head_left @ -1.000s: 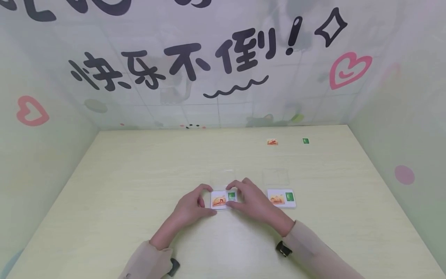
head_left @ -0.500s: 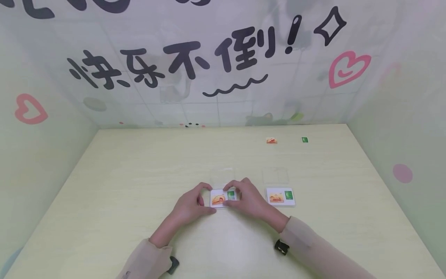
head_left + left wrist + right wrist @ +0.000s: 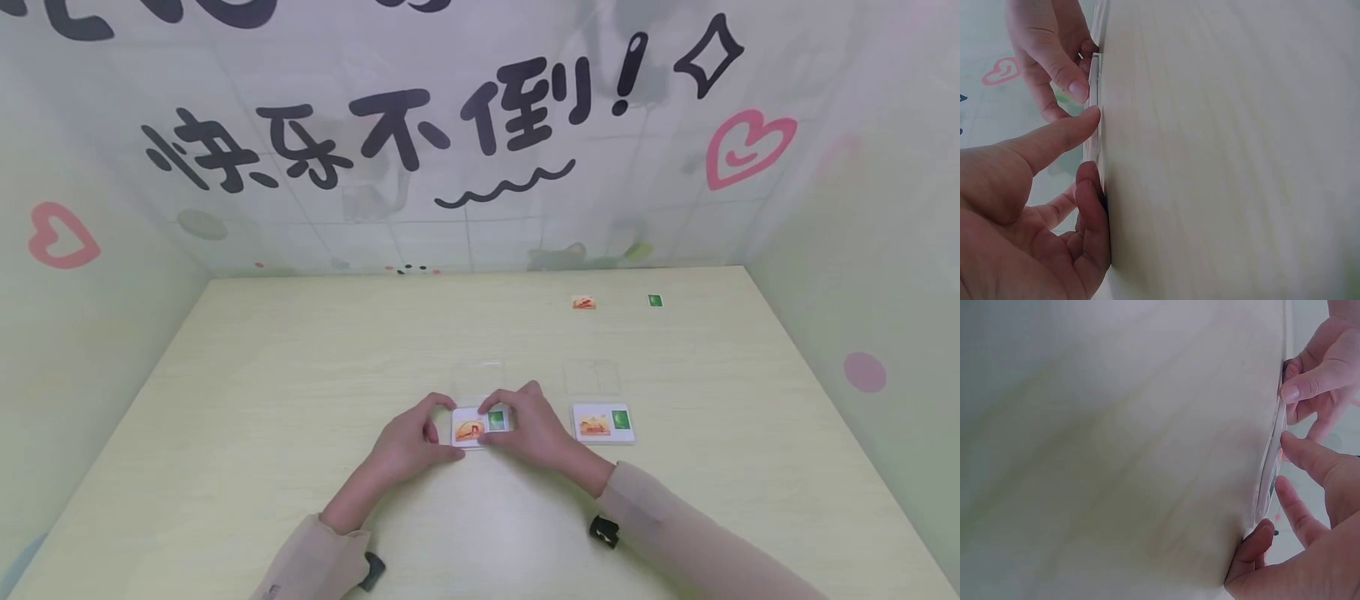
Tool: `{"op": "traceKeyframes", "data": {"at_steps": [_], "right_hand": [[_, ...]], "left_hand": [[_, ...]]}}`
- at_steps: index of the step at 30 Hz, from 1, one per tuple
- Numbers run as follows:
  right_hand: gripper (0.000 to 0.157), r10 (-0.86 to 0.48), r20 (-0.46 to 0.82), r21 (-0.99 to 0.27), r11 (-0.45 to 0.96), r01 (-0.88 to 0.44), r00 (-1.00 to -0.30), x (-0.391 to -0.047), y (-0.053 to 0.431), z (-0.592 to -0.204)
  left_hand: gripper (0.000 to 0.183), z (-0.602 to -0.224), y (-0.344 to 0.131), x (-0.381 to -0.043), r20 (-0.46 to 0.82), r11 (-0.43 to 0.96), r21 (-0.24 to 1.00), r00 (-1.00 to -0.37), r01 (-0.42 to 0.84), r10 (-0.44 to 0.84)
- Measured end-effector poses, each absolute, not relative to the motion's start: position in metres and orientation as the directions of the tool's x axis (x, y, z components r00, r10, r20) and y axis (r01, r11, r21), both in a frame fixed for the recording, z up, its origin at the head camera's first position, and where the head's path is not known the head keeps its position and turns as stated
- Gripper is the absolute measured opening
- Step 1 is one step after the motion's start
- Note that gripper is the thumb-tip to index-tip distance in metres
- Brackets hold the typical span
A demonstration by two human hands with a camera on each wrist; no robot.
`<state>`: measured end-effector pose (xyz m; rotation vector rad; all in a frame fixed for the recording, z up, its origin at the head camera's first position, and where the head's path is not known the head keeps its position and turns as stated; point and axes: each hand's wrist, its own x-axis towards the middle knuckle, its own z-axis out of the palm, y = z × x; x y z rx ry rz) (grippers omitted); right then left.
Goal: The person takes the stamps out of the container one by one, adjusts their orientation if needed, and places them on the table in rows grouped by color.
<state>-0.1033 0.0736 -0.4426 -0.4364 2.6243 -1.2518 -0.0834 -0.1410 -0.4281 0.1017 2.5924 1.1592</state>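
Observation:
A white card [image 3: 484, 441] with an orange picture stamp [image 3: 469, 429] and a green stamp [image 3: 497, 420] lies flat on the table, apparently in a thin clear case. My left hand [image 3: 408, 442] holds its left end, thumb at the near corner and index finger at the far one. From the right reaches my right hand [image 3: 534, 425], its thumb and index finger bent over the card, pinching at the orange stamp's right side. In the right wrist view, that thumb tip [image 3: 1290, 442] meets the orange part of the card [image 3: 1266, 478], seen nearly edge-on.
To the right lies a second white card [image 3: 603, 438] with an orange and a green stamp. Clear plastic lids, one left [image 3: 480, 375] and one right [image 3: 592, 377], lie behind the cards. Farther back are a loose orange stamp [image 3: 583, 303] and a loose green stamp [image 3: 655, 301].
My right thumb and index finger have shifted slightly left over the card, and the right forearm has come in a little. The left hand keeps its hold at the left end.

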Motion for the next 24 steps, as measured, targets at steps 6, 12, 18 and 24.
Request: {"op": "traceKeyframes", "data": {"at_steps": [6,12,18,24], "right_hand": [[0.029,-0.318,-0.077,-0.786,0.603,-0.139,-0.945,-0.1032,0.0712,-0.443],[0.031,-0.317,-0.093,-0.783,0.609,-0.128,-0.944,-0.1033,0.069,-0.4418],[0.03,-0.306,-0.12,-0.78,0.618,-0.101,-0.945,-0.1012,0.0676,-0.4375],[0.028,-0.29,-0.118,-0.783,0.615,-0.09,-0.95,-0.1001,0.0672,-0.4372]], "left_hand": [[0.058,-0.4288,-0.1407,-0.0835,-0.248,0.672,0.737,-0.952,-0.064,0.181],[0.058,-0.4292,-0.1411,-0.0829,-0.25,0.674,0.735,-0.952,-0.068,0.178],[0.058,-0.4283,-0.1403,-0.0827,-0.26,0.673,0.735,-0.95,-0.077,0.175],[0.059,-0.4262,-0.1394,-0.0828,-0.262,0.675,0.734,-0.949,-0.076,0.178]]}}
